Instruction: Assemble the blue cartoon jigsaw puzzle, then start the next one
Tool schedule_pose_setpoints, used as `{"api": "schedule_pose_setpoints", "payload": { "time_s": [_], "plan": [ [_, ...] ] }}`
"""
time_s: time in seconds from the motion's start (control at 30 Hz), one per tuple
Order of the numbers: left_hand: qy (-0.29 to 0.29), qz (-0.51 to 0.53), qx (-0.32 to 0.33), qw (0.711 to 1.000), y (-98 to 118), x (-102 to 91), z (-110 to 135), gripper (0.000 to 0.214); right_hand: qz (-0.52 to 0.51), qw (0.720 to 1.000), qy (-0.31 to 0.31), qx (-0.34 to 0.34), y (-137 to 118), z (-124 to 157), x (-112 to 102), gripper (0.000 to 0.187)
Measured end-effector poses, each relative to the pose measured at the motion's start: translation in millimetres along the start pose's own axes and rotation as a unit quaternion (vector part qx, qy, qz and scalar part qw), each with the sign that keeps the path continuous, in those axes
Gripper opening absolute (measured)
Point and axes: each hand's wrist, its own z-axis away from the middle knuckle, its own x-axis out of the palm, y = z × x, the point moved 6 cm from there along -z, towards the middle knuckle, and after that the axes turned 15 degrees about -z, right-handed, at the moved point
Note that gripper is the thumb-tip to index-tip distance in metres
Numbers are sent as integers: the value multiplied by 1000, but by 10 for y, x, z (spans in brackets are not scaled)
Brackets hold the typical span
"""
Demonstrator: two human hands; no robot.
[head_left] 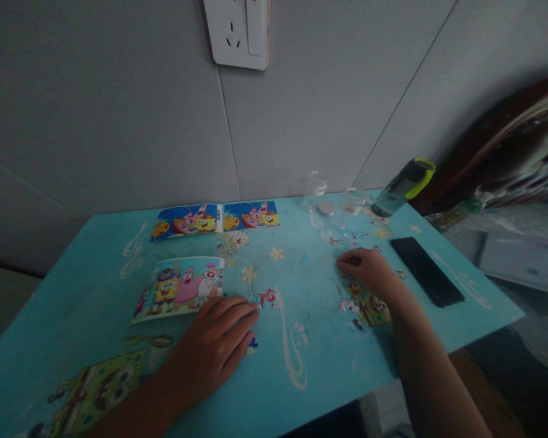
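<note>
My left hand (pixel 214 344) lies flat on the blue cartoon-printed table (pixel 95 286), fingers stretched out beside a small joined cluster of puzzle pieces (pixel 267 297). A cartoon picture card (pixel 180 287) lies just above that hand. My right hand (pixel 363 267) rests palm down with fingers curled over loose puzzle pieces (pixel 365 307) scattered at the right of the table. What its fingertips hold, if anything, is hidden.
A folded cartoon card (pixel 214 219) lies at the back. A black phone (pixel 425 271) lies at the right edge. A clear glass (pixel 317 182), a small round lid (pixel 326 208) and a green-and-black bottle (pixel 404 185) stand by the wall. A wall socket (pixel 237 30) is above.
</note>
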Motion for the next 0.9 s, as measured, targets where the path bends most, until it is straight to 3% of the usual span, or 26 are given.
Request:
{"api": "schedule_pose_setpoints", "payload": {
  "time_s": [0.3,0.67,0.9],
  "plan": [
    [6,3,-7,1000,-2,-17,-6,31,36,999,27,1,-10,12,-28,26],
    [24,2,-6,1000,7,-49,-16,30,5,1000,23,-20,5,-3,2,23],
    [7,-9,1,1000,4,5,11,30,-72,991,-72,-86,-365,116,252,17]
  ]
}}
